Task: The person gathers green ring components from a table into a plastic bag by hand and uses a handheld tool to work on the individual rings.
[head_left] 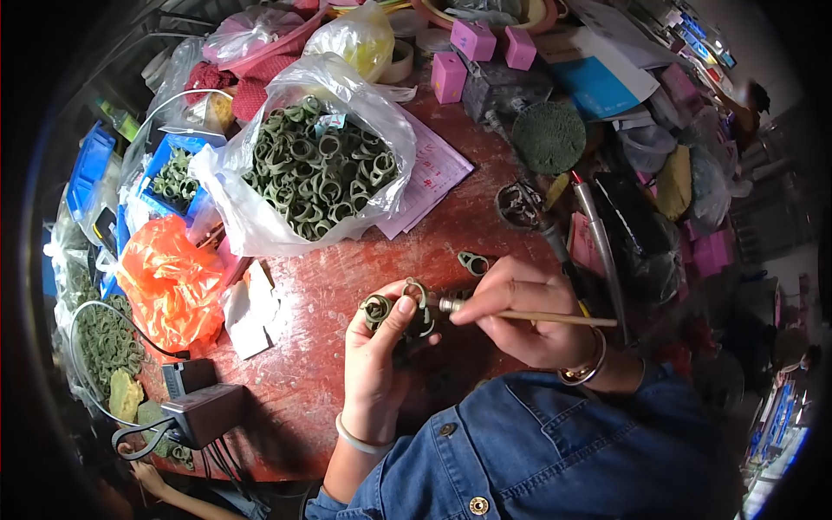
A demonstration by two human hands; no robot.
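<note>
Several green rings (376, 309) are in my left hand (379, 351), one of them pinched upright between thumb and fingers. My right hand (530, 314) holds a thin wooden stick (555, 318) whose pale tip sits close to that ring; whether they touch is hard to tell. Just above my right hand a loose green ring (473, 263) lies on the red table (321, 286). Behind my hands, a clear plastic bag (227, 195) stands open, full of green rings (321, 165).
An orange bag (169, 282), white paper (251, 312) and a black adapter (204, 414) are at left. A pen-like tool (600, 234), round green pad (549, 137) and pink blocks (472, 41) are at right and back. Another person's hand (147, 477) shows at lower left.
</note>
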